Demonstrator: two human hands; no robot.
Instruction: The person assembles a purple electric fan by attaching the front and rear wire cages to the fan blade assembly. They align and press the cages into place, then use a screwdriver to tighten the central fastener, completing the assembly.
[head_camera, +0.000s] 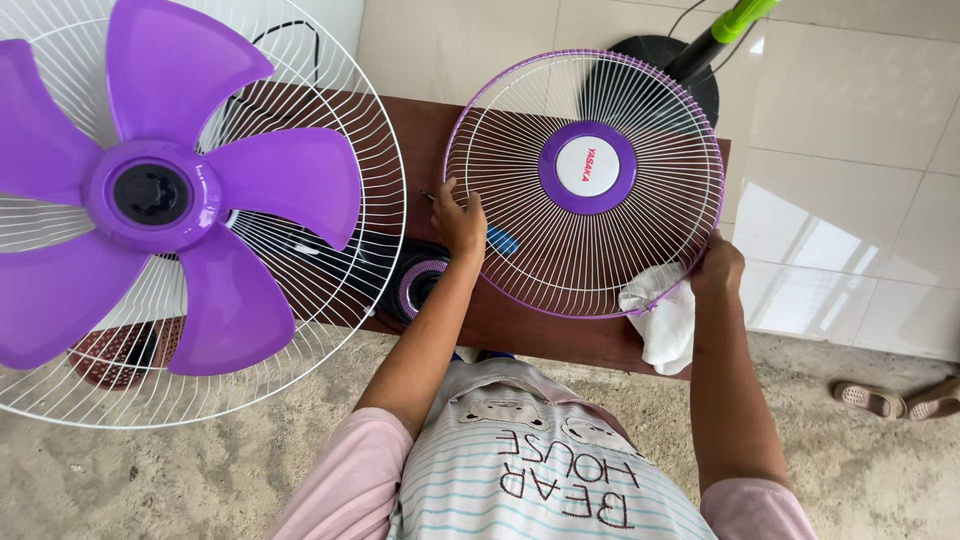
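Note:
A round front fan grille of white wire, with a purple rim and a purple centre cap, is held up over a dark brown table. My left hand grips its left rim. My right hand grips its lower right rim, together with a white cloth that hangs down below. At the left stands the fan itself: purple blades on a purple hub in front of the white rear wire guard.
A dark round part with a purple ring and a small blue object lie on the table. A black fan base with a green pole stands behind. A pair of sandals rests on the floor at right.

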